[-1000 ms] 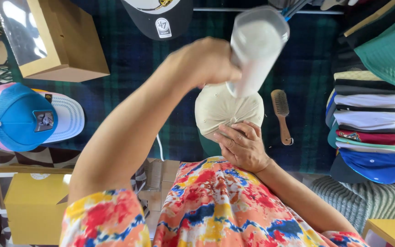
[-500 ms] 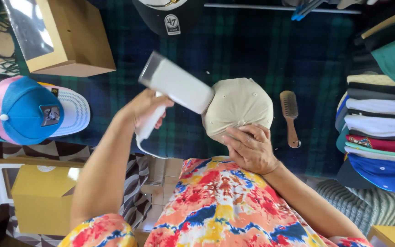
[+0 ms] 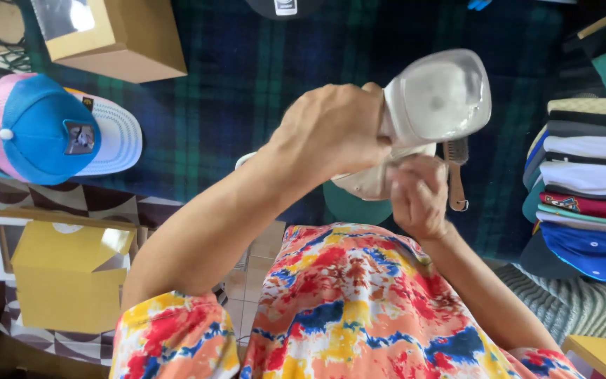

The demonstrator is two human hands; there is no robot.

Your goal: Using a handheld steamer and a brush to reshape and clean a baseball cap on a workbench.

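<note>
White bottle [image 3: 438, 98] gripped by left hand [image 3: 331, 133] hides cream cap [image 3: 369, 184], pinched by right hand [image 3: 419, 196].

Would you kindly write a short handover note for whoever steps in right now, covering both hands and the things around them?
Left hand: shut around a white, translucent plastic handheld device, raised above the cap.
Right hand: holds the cream fabric cap with a green underbrim by its edge.
Nearby on the dark plaid cloth: a wooden-handled brush beside the cap, a stack of folded caps on the right, a blue and pink cap with a white brim on the left, a brown cardboard box, a yellow box.
Done: device and cap are both in hand. Left: cannot tell from this view.
</note>
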